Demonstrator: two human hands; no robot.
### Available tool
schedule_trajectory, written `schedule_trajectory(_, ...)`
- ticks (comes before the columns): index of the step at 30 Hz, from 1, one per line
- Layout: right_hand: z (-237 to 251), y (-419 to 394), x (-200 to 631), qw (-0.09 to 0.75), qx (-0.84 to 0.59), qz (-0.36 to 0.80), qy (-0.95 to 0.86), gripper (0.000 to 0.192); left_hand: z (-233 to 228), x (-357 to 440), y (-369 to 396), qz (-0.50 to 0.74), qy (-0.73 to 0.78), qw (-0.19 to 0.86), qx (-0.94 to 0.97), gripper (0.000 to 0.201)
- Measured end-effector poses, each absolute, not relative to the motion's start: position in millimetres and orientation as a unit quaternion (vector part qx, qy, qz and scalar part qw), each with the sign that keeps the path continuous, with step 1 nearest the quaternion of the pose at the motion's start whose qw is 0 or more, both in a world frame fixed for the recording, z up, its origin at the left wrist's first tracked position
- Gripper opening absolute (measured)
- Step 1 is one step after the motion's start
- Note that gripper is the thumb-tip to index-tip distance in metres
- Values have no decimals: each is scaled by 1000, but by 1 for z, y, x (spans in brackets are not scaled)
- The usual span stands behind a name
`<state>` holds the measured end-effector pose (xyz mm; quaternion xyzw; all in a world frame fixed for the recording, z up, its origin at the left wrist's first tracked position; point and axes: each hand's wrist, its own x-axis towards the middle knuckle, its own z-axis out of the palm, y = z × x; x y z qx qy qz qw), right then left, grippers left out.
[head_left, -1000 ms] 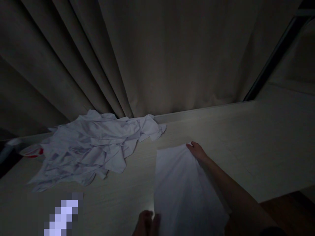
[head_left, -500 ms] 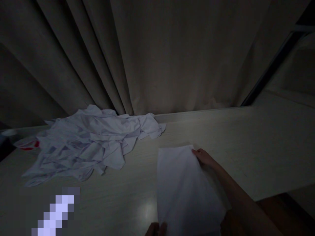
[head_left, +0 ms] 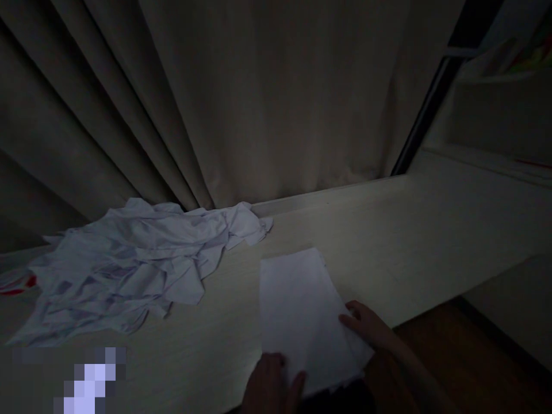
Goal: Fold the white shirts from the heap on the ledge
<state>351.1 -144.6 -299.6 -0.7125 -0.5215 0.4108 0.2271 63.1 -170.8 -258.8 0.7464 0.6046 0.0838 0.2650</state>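
**Layout on the counter**

The folded cloth lies flat on the counter, near its front edge. The left hand rests at the cloth's near left corner, and the right hand lies on its right edge. To the left, well apart, a crumpled pile of cloth lies on the counter. Behind both, the curtain hangs along the back edge.

The flat white folded cloth looks smooth and matt; the pale wooden table shows fine grain; the crumpled white fabric pile is wrinkled.
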Motion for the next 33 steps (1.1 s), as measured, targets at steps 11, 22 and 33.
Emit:
schedule_trajectory(11, -308, -185, 363, 338, -640, 459, -516, 31, -270, 147, -164, 40, 462, 230, 856, 21)
schedule_trajectory(22, -319, -194, 319, 550, -579, 522, -299, 50, -240, 173, -169, 82, 381, 268, 881, 16)
schedule_trajectory(33, -316, -212, 319, 452, -621, 521, -372, 54, -239, 132, -75, 113, 417, 254, 865, 33)
